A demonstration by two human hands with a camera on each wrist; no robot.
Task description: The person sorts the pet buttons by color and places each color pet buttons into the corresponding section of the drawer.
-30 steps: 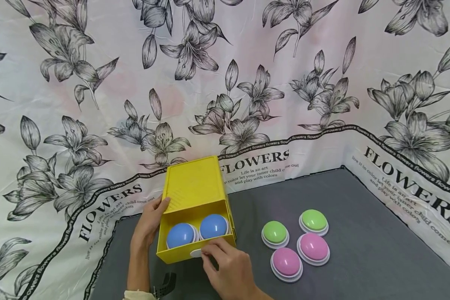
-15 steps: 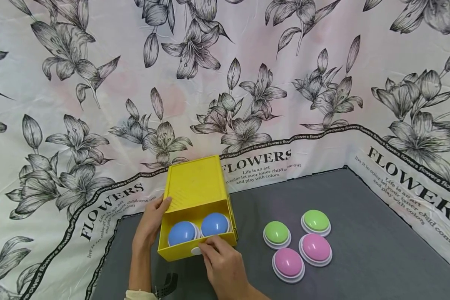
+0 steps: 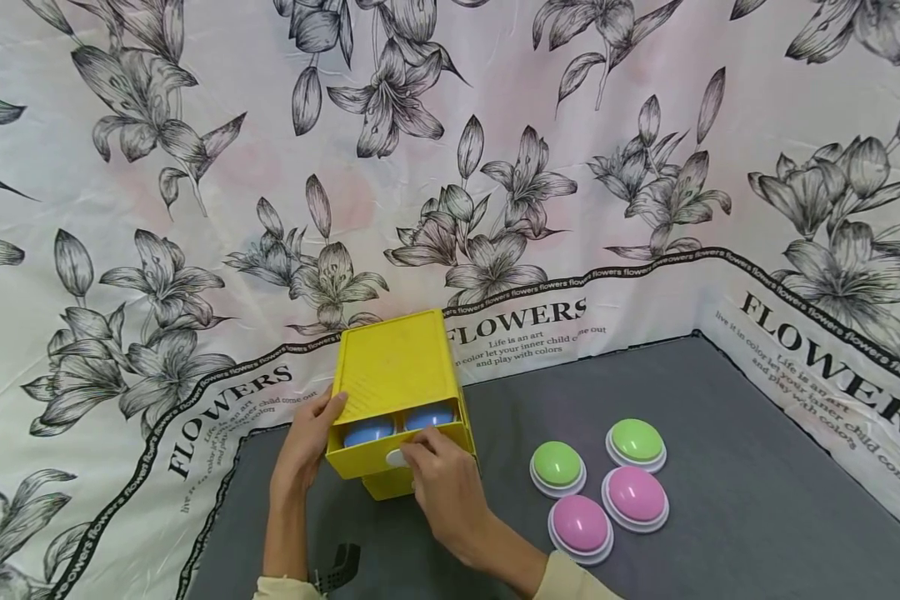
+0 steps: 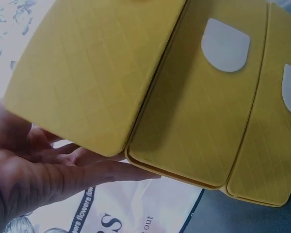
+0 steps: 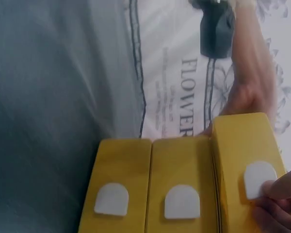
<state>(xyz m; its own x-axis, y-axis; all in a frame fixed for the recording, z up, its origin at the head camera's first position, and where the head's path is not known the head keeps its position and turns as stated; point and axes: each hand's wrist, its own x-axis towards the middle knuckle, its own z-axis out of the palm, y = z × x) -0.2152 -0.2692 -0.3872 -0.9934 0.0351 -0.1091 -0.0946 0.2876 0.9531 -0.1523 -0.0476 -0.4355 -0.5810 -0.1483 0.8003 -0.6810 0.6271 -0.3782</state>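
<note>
A yellow drawer box (image 3: 399, 362) has its top drawer (image 3: 356, 462) partly out. Two blue dome-topped buttons with white rims, one on the left (image 3: 370, 431) and one on the right (image 3: 429, 415), sit inside, partly hidden under the box's top. My right hand (image 3: 450, 492) pinches the white tab (image 5: 258, 177) on that drawer's front between thumb and fingers. My left hand (image 3: 307, 435) lies against the box's left side near its top. In the left wrist view, that hand's fingers (image 4: 111, 172) run fairly straight along the side. Two lower drawers, the middle (image 4: 194, 111) and the bottom (image 4: 262, 150), are closed.
Right of the box on the grey table (image 3: 720, 467) stand two green buttons, a near one (image 3: 557, 464) and a far one (image 3: 636, 440), and two pink ones, a left one (image 3: 581, 524) and a right one (image 3: 635, 493). A flower-printed cloth (image 3: 495, 167) hangs behind.
The top drawer has slid inward, pushed by my right hand at the tab, so less of the blue buttons shows. My left hand has stayed at the box's side.
</note>
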